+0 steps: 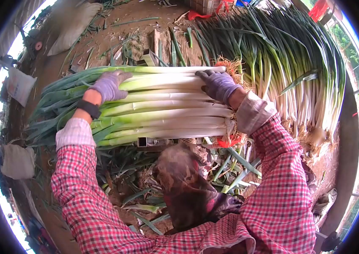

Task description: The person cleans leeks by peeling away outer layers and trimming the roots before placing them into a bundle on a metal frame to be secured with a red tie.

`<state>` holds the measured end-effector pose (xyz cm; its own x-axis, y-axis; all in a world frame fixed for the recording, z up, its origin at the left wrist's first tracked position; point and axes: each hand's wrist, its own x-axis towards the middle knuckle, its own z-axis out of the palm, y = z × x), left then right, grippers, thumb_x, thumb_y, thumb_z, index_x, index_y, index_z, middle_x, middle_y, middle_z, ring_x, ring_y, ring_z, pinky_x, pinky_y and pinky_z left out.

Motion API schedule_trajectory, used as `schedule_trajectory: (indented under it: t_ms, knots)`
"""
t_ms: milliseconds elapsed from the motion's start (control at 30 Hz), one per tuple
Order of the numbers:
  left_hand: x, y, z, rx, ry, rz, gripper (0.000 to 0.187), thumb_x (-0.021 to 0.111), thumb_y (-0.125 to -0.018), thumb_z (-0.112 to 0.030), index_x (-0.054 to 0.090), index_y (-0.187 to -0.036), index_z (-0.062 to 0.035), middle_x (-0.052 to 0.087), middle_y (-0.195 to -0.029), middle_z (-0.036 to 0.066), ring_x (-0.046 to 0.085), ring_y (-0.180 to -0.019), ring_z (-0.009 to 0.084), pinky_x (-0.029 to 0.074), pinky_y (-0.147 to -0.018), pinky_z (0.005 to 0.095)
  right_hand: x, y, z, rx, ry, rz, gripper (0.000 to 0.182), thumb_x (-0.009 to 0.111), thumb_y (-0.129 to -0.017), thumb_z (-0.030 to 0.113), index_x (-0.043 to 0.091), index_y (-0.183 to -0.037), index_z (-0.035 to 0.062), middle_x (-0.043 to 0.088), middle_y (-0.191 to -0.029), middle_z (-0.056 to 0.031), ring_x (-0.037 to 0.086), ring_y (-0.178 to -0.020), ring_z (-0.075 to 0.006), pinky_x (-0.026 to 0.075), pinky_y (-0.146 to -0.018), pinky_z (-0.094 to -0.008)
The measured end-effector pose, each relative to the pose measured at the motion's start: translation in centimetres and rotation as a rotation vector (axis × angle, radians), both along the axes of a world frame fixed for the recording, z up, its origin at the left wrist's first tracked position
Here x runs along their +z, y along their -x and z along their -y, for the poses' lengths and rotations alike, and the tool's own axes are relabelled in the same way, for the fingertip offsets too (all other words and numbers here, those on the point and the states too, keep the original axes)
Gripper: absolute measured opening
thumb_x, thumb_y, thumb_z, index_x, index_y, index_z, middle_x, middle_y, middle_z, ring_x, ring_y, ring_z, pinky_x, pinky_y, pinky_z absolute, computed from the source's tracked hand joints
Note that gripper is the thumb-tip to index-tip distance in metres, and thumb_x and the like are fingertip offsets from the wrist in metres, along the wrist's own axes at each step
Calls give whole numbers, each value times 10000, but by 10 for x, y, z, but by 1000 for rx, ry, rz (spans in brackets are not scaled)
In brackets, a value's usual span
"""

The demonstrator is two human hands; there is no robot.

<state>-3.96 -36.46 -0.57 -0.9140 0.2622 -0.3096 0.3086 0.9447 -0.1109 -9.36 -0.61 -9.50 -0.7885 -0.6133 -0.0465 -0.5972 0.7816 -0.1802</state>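
- Spreading over the leeks (166,106) in front of you, your two gloved hands are well apart, palms down, near the far edge of the row.
- Your left hand (111,86) lies where green leaf turns pale, its thumb apart from its fingers; whether it grips, you cannot tell from this view.
- Your right hand (218,84) lies on the white shanks near the root ends, its grip equally uncertain. Light, even pressure from both should steady stalks without bruising them.
- The leeks lie side by side, leaves to your left, roots to your right. Their root ends look slightly uneven; nudging them level would probably help.
- Beneath the near edge, a metal frame (147,142) shows; avoid scraping stalks on it.
- Red material (229,140) sits by the near root ends; mind snags.
- Beyond your right hand, a larger leek pile (272,59) spreads out.
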Motion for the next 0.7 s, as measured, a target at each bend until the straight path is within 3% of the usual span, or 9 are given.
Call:
schedule_trajectory:
  t_ms: [100,133,233,267,367,400,500,533,700]
  knots:
    - [-9,-6,8,-45,-119,-62,628,642,-742,-252,477,-1335,-130,509,-1312,185,498,-1187,354,386,-1024,408,-2,3,-3,12,2,0,465,593,-848,237,487,-1283,111,584,-1177,-172,605,-1011,-368,493,-834,-470]
    - [-13,-11,9,-70,-176,-139,595,629,-737,-207,492,-1310,-122,550,-1259,176,525,-1143,353,411,-993,417,-3,2,-4,36,-24,-110,392,584,-858,227,517,-1221,95,607,-1107,-163,625,-961,-354,515,-765,-463]
    - [10,-4,-3,88,-4,-74,569,627,-739,-192,505,-1293,-144,578,-1225,147,536,-1122,347,427,-967,427,16,0,2,-36,-64,-107,353,584,-860,217,526,-1188,100,608,-1075,-164,631,-947,-329,522,-740,-452]
    - [31,-4,-21,173,63,-104,541,647,-768,-223,510,-1290,-189,597,-1200,119,546,-1114,326,404,-984,438,32,-3,3,-133,45,-36,263,544,-837,100,551,-1098,74,614,-986,-148,639,-895,-338,522,-728,-448]
    - [23,19,3,-33,43,-308,524,635,-823,-281,486,-1324,-250,605,-1197,99,552,-1119,301,342,-1021,501,22,15,1,-134,212,-176,261,553,-835,105,560,-1096,114,610,-1009,-118,630,-912,-320,511,-757,-422]
    - [19,25,-4,59,263,-195,529,592,-869,-323,435,-1374,-312,563,-1271,89,512,-1180,285,264,-1055,565,-1,23,2,-146,59,-205,269,549,-838,107,565,-1106,125,612,-1038,-98,633,-928,-304,514,-757,-405]
    - [-31,24,26,62,89,-357,552,577,-880,-346,392,-1400,-370,489,-1359,84,451,-1244,289,231,-1070,591,-12,20,8,-166,-100,-203,276,548,-840,124,590,-1113,119,606,-1099,-92,614,-1021,-271,518,-783,-406]
    - [-34,25,30,135,67,-250,561,572,-882,-348,375,-1404,-404,431,-1409,85,409,-1277,296,214,-1093,570,-13,15,8,-168,-107,-190,273,545,-842,125,592,-1111,116,607,-1099,-93,610,-1030,-269,519,-784,-405]
    - [-47,11,39,142,16,-321,504,562,-888,-286,438,-1364,-400,501,-1333,97,457,-1228,287,262,-1060,544,-5,14,4,-153,-108,-206,292,559,-817,103,595,-1107,101,608,-1097,-98,605,-1038,-271,517,-791,-398]
